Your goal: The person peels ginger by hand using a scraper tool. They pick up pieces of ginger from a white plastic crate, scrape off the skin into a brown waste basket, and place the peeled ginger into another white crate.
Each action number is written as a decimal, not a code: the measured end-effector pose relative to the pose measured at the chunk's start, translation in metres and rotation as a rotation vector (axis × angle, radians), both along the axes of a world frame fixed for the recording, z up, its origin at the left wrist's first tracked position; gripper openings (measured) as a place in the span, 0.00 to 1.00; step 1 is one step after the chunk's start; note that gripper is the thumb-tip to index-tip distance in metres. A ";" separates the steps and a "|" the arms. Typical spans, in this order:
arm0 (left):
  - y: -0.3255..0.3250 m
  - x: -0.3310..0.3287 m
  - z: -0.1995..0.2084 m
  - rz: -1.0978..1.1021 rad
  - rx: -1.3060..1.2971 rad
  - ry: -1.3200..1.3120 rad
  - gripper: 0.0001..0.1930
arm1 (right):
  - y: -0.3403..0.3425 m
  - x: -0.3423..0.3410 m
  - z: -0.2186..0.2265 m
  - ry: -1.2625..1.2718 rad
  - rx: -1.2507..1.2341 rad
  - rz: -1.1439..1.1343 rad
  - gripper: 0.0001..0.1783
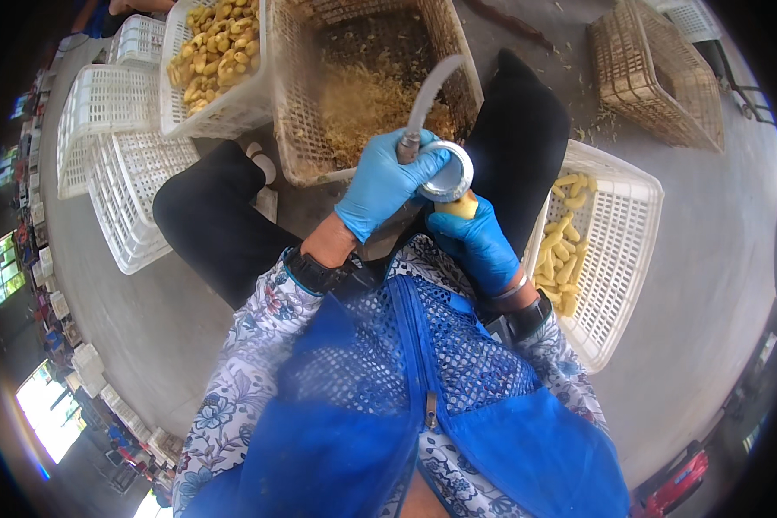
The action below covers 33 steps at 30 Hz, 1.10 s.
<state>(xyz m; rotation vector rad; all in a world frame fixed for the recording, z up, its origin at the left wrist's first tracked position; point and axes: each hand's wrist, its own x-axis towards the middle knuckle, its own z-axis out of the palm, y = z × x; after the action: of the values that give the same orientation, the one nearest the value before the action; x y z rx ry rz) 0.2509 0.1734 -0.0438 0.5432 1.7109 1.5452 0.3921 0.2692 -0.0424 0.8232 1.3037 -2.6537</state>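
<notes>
My left hand (383, 183), in a blue glove, is closed round the handle of a curved knife (430, 93), its blade pointing up and away from me. Beside its fingers is a pale, metallic-looking ring (468, 173); its exact kind is unclear. My right hand (479, 246), gloved in blue too, grips a yellow root-like piece (457, 207) just below the ring. Most of that piece is hidden by the fingers. Both hands are close together over my lap, near a dirty crate (290, 129) with pale peelings (371, 108) inside.
Several yellow-brown root-like pieces (220, 52) fill a white crate at the far left. Paler yellow pieces (561, 250) lie in a white basket (634, 224) to my right. Stacked white crates (129, 194) stand left, and a brown-stained crate (656, 78) stands far right.
</notes>
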 end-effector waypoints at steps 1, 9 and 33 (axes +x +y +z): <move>0.002 0.000 0.008 0.029 0.015 -0.080 0.11 | -0.004 0.001 -0.012 -0.001 0.048 -0.024 0.17; -0.004 -0.009 -0.013 -0.162 -0.101 -0.049 0.11 | -0.010 0.004 -0.025 0.007 0.109 0.039 0.17; -0.003 -0.003 0.018 -0.036 -0.033 -0.070 0.12 | -0.017 0.000 -0.031 -0.065 0.435 -0.001 0.13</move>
<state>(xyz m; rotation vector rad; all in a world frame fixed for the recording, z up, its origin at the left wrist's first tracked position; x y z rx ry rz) 0.2481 0.1702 -0.0263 0.4947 1.6628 1.4909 0.3921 0.2523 -0.0733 0.9404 1.8948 -2.3478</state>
